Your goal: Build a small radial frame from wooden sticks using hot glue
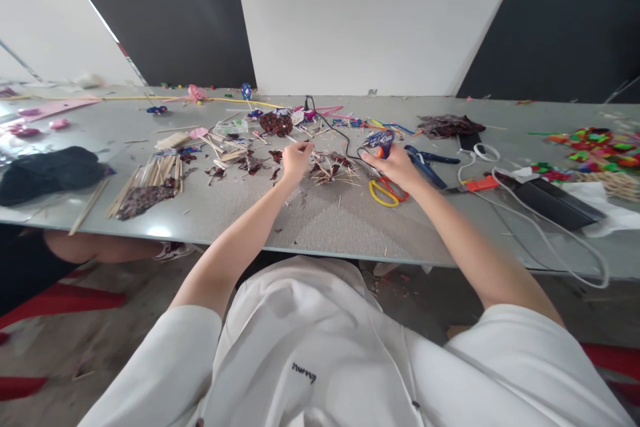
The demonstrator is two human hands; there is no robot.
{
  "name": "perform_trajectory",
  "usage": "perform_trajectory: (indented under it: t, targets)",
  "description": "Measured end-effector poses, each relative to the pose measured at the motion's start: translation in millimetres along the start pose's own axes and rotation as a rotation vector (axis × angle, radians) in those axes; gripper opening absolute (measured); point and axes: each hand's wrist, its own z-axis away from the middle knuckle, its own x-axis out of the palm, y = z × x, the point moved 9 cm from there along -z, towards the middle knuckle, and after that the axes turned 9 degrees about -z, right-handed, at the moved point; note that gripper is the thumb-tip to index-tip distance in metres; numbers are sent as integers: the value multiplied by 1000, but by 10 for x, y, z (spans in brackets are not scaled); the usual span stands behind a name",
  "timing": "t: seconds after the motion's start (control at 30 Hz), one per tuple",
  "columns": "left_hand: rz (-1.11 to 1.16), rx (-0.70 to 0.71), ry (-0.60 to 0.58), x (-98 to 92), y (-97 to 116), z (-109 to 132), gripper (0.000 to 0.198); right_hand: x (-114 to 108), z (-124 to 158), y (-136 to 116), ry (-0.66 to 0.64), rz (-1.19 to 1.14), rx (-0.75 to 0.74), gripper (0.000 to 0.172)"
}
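Observation:
Above the middle of the table, my left hand (297, 159) has its fingers pinched together; what they hold, if anything, is too small to name. A pile of thin wooden sticks with dark red scraps (333, 169) lies just right of it. My right hand (393, 163) is wrapped round a blue tool (383, 140), which looks like a glue gun, with a black cord (340, 133) near it. Scissors with yellow and orange handles (384, 193) lie below my right hand. A round dark red patterned piece (276, 123) rests behind my left hand.
Bundled sticks (160, 177) and dark cloth (53, 173) lie left. Blue-handled pliers (427, 163), a black case (553, 202), white cable (545, 233) and colourful pieces (600, 150) are right. The table's front edge (350, 256) is near my body; a person's leg (100, 247) shows below left.

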Motion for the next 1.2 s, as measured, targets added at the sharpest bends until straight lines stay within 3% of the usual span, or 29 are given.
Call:
perform_trajectory:
  t: [0.17,0.3,0.43,0.6,0.8,1.0,1.1,1.2]
  targets:
    - [-83,-5,-40,29,34,15,22,331,36,-42,43,-460,157,50]
    - [-141,-24,-65,39,56,33,25,701,32,-90,-15,-771,203,50]
    - [-150,-27,-73,61,40,34,25,847,37,-170,-111,-962,187,48]
    - [-98,8,-66,100,15,23,25,936,38,-151,-174,-965,208,38]
    - [-28,-12,-53,90,-28,-9,24,988,-30,23,-112,-963,211,36]
    - [245,-232,-114,128,-189,-3,22,906,-21,131,-66,-923,233,34]
    - [386,-347,-13,25,-274,-25,19,849,-12,193,-38,-887,250,32]
    - [394,-459,208,-259,-418,-59,19,799,-21,266,-10,-879,264,30]
